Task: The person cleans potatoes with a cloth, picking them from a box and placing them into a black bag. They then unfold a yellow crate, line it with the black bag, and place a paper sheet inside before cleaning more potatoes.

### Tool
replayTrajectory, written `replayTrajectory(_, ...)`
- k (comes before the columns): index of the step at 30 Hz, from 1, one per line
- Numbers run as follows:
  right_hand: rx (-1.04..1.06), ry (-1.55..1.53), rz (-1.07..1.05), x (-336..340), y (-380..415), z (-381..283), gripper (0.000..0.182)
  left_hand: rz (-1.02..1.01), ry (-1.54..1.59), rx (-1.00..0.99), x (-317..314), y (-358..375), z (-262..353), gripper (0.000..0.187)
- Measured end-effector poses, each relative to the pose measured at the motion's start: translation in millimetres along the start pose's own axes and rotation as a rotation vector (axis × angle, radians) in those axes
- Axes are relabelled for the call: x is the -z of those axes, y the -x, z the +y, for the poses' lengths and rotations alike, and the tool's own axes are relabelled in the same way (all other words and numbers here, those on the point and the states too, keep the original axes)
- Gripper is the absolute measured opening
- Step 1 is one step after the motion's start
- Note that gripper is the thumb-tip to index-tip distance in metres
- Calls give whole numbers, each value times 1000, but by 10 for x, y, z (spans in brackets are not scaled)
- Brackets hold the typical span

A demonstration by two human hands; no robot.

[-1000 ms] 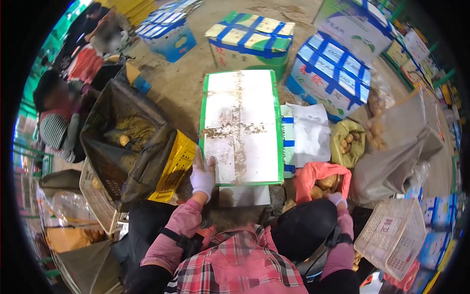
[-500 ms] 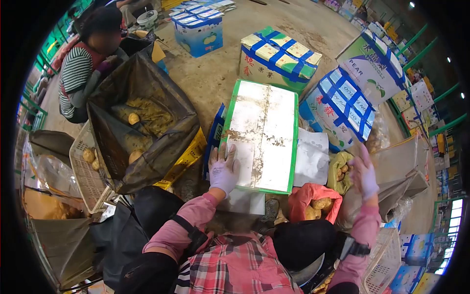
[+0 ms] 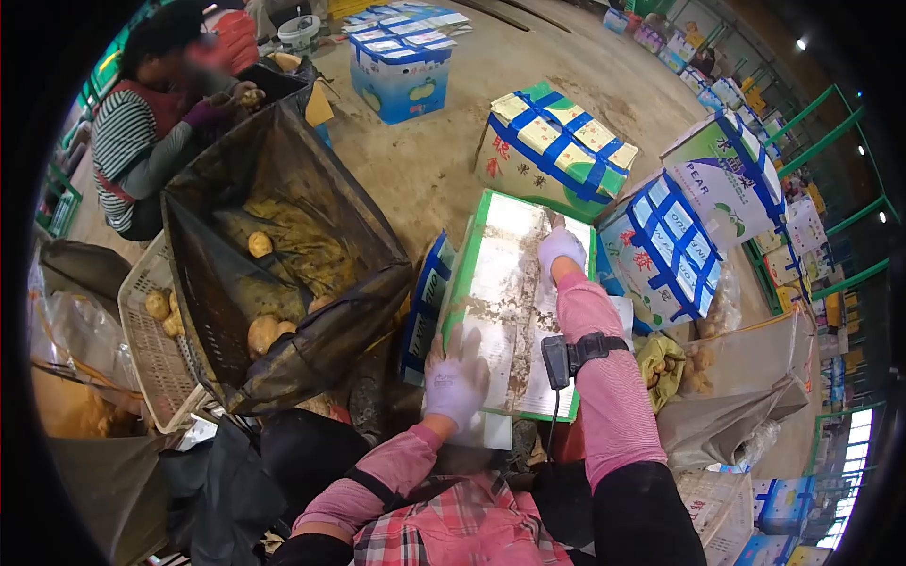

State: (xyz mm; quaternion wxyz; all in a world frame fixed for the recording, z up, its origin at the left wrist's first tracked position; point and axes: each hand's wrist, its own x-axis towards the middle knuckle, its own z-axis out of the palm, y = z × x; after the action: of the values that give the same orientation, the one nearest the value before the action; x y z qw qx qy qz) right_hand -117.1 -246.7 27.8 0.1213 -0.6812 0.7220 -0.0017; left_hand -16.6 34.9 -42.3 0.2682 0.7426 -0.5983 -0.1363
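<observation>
A carton (image 3: 481, 292) with a dirt-stained white top and green taped edges lies in front of me. My left hand (image 3: 456, 385), in a pale glove, rests open with spread fingers on its near left edge. Over the far right part of the top, my right hand (image 3: 561, 247) reaches with fingers stretched forward; their tips blend with the stains. Against the carton's left side leans a blue-taped panel (image 3: 427, 307). Right of the carton stands a blue-taped carton (image 3: 661, 250). A green bag (image 3: 661, 366) sits near my right forearm.
To the left, a dark-lined crate (image 3: 293, 368) holds several potatoes (image 3: 260, 244). Beside it is a beige plastic basket (image 3: 156, 354). A person (image 3: 142, 141) in striped sleeves works behind the crate. Taped cartons (image 3: 557, 146) stand beyond, with another (image 3: 401, 85) at the back.
My right hand has swung left from the right side onto the carton's top. My left hand stays at the near left edge. The person at left has raised a potato-like thing.
</observation>
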Motion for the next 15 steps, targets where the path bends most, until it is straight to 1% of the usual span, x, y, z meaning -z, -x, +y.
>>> replayTrajectory(4,9,82,-57,73,-62,-181,64,0,28,0,49,-12,22,53)
replayTrajectory(7,13,120,-16,-106,-200,-183,60,33,-5,-19,23,-12,29,54)
replayTrajectory(8,62,213,-56,-65,-159,-231,52,44,-26,-29,4,-55,22,54)
replayTrajectory(11,84,210,-109,82,336,-248,44,47,-68,-25,-76,-9,9,54)
replayTrajectory(12,100,213,-240,60,379,-212,39,44,-82,-22,-93,-19,6,54)
replayTrajectory(14,51,206,-259,-146,737,-29,42,19,-92,-14,-127,1,-19,56)
replayTrajectory(15,25,203,-259,-204,938,84,44,32,-95,-46,-172,-14,9,57)
